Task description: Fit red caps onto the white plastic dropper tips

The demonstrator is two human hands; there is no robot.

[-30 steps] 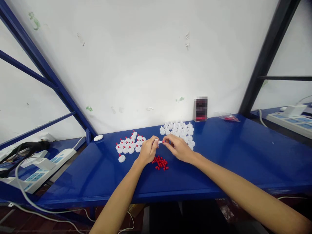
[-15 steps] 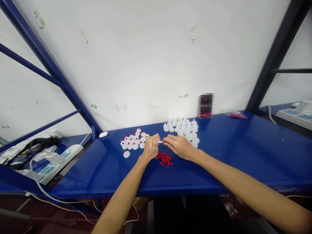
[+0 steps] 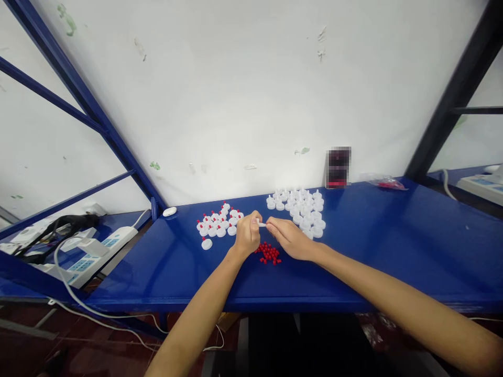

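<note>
My left hand (image 3: 248, 235) is closed around a white nozzle cap (image 3: 262, 224), whose thin spout points to the right. At the spout's end, my right hand (image 3: 293, 239) pinches with thumb and fingers; the small red tip cap there is hidden by the fingertips. Below the hands lies a pile of loose red tip caps (image 3: 269, 253). To the left stand several white nozzle caps with red tips (image 3: 221, 231). Behind my right hand is a group of white nozzle caps without red tips (image 3: 302, 209).
All this lies on a blue table (image 3: 188, 277) against a white wall. At the back stand a blurred dark object (image 3: 338, 167) and a plastic bag with red contents (image 3: 389, 183). A white oval object (image 3: 170, 211) sits at the back left; power strips (image 3: 98, 256) lie further left.
The red tip cap seen at my right fingertips is now covered by them. Both hands stay together at the spout; the whole view has shifted slightly.
</note>
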